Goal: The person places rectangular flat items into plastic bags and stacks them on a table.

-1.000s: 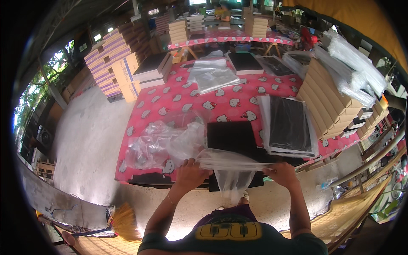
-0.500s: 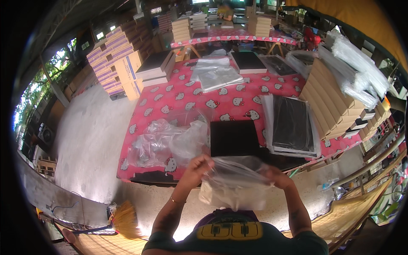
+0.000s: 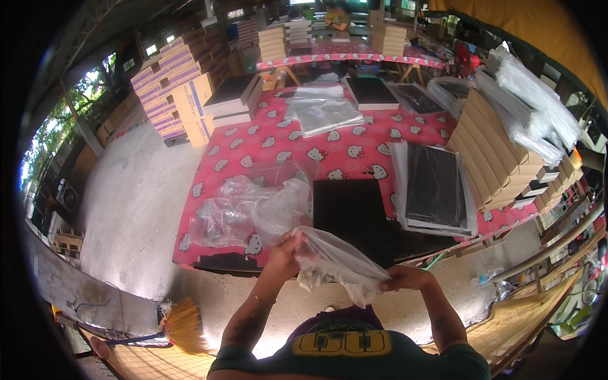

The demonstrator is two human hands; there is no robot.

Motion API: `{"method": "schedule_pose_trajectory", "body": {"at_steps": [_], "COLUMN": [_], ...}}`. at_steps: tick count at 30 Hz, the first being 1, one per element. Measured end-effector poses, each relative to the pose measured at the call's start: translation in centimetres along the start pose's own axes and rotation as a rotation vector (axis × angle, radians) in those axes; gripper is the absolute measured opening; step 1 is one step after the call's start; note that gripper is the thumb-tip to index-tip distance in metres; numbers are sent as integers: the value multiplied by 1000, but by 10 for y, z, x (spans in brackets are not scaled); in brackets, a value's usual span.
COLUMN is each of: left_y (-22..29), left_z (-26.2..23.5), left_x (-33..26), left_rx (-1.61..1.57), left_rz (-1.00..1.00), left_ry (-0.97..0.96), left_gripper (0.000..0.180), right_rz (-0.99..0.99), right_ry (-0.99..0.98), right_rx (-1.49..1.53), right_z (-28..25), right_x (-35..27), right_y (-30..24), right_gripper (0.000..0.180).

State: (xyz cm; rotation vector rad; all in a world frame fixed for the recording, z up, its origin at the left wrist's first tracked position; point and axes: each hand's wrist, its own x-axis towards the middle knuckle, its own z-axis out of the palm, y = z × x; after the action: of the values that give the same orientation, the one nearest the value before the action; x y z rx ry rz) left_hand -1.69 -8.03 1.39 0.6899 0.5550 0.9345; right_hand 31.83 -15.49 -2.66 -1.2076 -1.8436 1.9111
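Note:
A clear plastic bag (image 3: 339, 258) is stretched between my hands at the table's near edge. My left hand (image 3: 289, 251) pinches its upper left corner. At the lower right side of the bag, my right hand (image 3: 404, 277) grips its edge, with the fingertips partly hidden. Just beyond the bag lies a flat black panel (image 3: 348, 202) on the pink patterned tablecloth (image 3: 304, 152). Crumpled clear plastic (image 3: 250, 209) spreads to the left of that panel. On its right, several black panels in clear bags (image 3: 437, 187) lie stacked.
Folded brown cartons (image 3: 491, 152) line the right side, with rolls of clear plastic (image 3: 538, 95) on top. Flat clear bags (image 3: 324, 111) and black-topped stacks (image 3: 370, 92) sit farther back. Stacked boxes (image 3: 171, 88) stand at left. A broom (image 3: 183, 324) lies below. A person (image 3: 339, 22) is far behind.
My right hand has moved down and left, and the bag now slants between my hands instead of hanging wide. My left hand has shifted slightly left.

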Motion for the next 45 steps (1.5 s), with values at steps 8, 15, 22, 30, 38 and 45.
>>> {"method": "schedule_pose_trajectory", "body": {"at_steps": [8, 15, 22, 30, 38, 45], "left_y": [-35, -15, -22, -40, -77, -156], "left_z": [-66, -38, -68, -71, -87, -61], "left_x": [-5, -5, -18, -13, -18, -38], "left_rx": [739, 109, 841, -258, 251, 736], "left_rz": [-147, -156, -448, -94, -27, -32], "left_ry": [-484, -22, -499, -182, 104, 526], "left_gripper": [26, 21, 28, 32, 21, 43], "right_rz": [-420, -312, -464, 20, 43, 125], "right_ry": [484, 249, 69, 45, 561, 1268], "right_rx": [1326, 784, 1060, 363, 337, 47], "right_z": [-3, 9, 3, 12, 20, 64], "right_x": [3, -7, -20, -10, -3, 30], "right_y": [30, 69, 48, 64, 76, 115], "right_gripper": [21, 23, 28, 42, 44, 52]}}
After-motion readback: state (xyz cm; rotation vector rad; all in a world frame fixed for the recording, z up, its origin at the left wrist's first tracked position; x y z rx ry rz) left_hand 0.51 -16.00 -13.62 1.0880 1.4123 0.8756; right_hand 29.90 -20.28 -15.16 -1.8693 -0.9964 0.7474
